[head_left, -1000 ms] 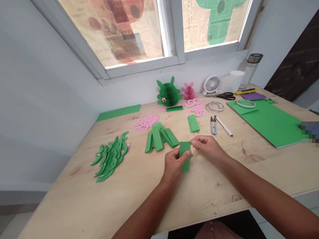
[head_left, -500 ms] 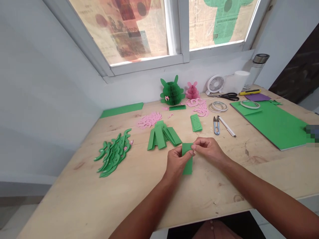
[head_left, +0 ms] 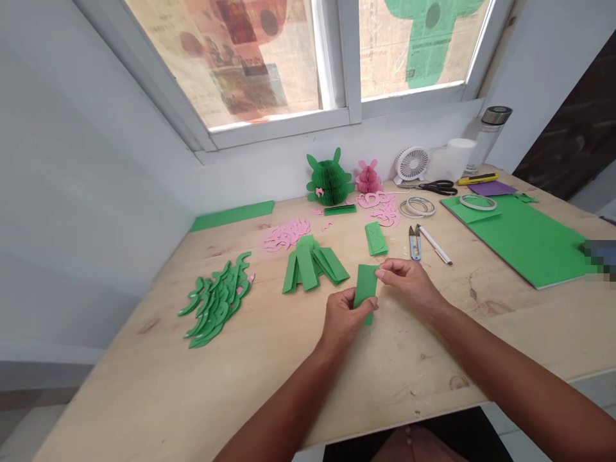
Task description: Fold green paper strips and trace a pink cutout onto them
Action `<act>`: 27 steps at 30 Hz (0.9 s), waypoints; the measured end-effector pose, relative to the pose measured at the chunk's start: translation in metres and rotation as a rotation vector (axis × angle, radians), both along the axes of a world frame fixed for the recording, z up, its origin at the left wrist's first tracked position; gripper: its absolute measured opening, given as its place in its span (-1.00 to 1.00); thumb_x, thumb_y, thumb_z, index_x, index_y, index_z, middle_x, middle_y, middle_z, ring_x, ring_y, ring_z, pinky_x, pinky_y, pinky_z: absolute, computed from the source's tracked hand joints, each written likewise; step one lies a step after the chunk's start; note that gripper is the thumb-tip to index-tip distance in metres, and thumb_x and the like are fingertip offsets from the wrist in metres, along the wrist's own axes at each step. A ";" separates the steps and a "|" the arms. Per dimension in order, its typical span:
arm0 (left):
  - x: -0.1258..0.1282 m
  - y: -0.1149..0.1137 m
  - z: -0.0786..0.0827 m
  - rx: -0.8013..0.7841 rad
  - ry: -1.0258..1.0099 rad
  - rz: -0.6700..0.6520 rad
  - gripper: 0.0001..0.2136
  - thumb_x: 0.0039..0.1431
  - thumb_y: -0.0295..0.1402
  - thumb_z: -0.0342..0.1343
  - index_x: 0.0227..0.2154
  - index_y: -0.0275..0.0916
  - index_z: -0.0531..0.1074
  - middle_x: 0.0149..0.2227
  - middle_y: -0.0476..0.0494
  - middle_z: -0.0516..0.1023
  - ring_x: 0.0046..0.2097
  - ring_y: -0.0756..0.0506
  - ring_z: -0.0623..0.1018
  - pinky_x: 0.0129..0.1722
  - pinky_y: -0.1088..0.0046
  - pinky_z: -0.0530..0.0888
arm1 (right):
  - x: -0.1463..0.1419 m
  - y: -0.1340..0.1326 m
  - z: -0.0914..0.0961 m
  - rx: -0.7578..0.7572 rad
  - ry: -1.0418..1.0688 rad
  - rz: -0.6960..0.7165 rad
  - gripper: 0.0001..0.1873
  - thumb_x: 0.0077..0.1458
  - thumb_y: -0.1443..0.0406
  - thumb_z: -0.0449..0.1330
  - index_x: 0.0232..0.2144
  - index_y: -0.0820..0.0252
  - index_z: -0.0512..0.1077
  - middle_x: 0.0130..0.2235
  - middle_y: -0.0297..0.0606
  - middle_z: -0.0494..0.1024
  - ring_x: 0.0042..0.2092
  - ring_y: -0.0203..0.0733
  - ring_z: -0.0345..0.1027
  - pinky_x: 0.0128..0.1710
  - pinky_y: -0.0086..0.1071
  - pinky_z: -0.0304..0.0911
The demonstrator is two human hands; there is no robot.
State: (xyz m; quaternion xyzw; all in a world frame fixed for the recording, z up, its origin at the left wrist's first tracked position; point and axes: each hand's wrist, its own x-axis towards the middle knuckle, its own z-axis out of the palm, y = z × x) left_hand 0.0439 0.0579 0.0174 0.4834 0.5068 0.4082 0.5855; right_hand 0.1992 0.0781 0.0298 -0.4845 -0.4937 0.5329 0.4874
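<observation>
Between my two hands is a narrow strip of green paper [head_left: 366, 282], held just above the wooden table. My left hand [head_left: 344, 314] grips its lower left part, thumb across the front. At its upper right edge, my right hand [head_left: 407, 282] pinches the paper between thumb and fingertips. Beyond my left hand lies a loose pile of folded green paper pieces [head_left: 308, 266]. A small folded green piece with a drawn outline [head_left: 376, 239] rests beyond the strip. Beside it are blue thread snips [head_left: 414, 244] and a white pen [head_left: 436, 245].
Curved green cutouts [head_left: 219, 301] are heaped at left, pink cutouts [head_left: 286, 234] behind them. Two honeycomb paper figures, green [head_left: 330, 183] and pink [head_left: 368, 178], stand by the wall. Tape rolls [head_left: 418, 206], black scissors [head_left: 439, 187], a fan [head_left: 412, 164] and a green sheet [head_left: 529, 244] are at right.
The green strip has risen slightly away from me, showing more of its upper part. My left hand now grips it lower down, and my right hand still pinches its upper right edge.
</observation>
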 end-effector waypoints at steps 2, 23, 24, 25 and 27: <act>0.000 0.001 -0.001 0.003 -0.005 0.008 -0.79 -0.20 -0.25 0.23 -0.63 -0.35 0.50 -0.65 0.00 0.39 -0.57 0.04 0.30 -0.56 0.54 0.22 | -0.001 -0.002 -0.001 -0.055 0.072 0.084 -0.67 -0.15 0.06 0.35 -0.53 0.20 0.45 -0.51 -0.38 0.43 -0.46 -0.31 0.25 -0.43 -0.40 0.13; 0.000 -0.003 0.001 -0.018 -0.021 -0.076 -0.77 -0.19 -0.23 0.25 -0.66 -0.35 0.50 -0.63 -0.05 0.41 -0.55 0.04 0.29 -0.55 0.54 0.18 | 0.015 0.013 -0.005 -0.002 0.080 -0.148 -0.63 -0.17 0.00 0.34 -0.51 0.18 0.48 -0.55 -0.40 0.33 -0.46 -0.32 0.13 -0.39 -0.39 0.08; 0.000 -0.003 0.002 -0.016 -0.026 -0.065 -0.77 -0.18 -0.23 0.25 -0.65 -0.34 0.51 -0.61 -0.06 0.43 -0.54 0.04 0.31 -0.54 0.53 0.20 | 0.013 0.010 -0.004 -0.012 0.080 -0.097 -0.62 -0.15 -0.01 0.33 -0.49 0.20 0.50 -0.53 -0.38 0.37 -0.45 -0.31 0.16 -0.39 -0.39 0.10; -0.001 -0.002 0.003 -0.013 -0.031 -0.055 -0.77 -0.17 -0.24 0.25 -0.64 -0.34 0.51 -0.59 -0.06 0.45 -0.53 0.03 0.32 -0.53 0.53 0.22 | 0.010 0.007 -0.003 -0.022 0.079 -0.045 -0.61 -0.13 -0.01 0.32 -0.50 0.21 0.49 -0.52 -0.35 0.40 -0.45 -0.31 0.19 -0.39 -0.38 0.11; -0.002 -0.002 0.004 -0.009 -0.042 -0.043 -0.78 -0.17 -0.23 0.25 -0.62 -0.33 0.52 -0.58 -0.06 0.46 -0.53 0.03 0.33 -0.52 0.53 0.24 | 0.003 0.001 0.000 -0.052 0.074 0.076 -0.61 -0.14 0.01 0.34 -0.57 0.23 0.45 -0.54 -0.34 0.41 -0.46 -0.30 0.22 -0.41 -0.38 0.13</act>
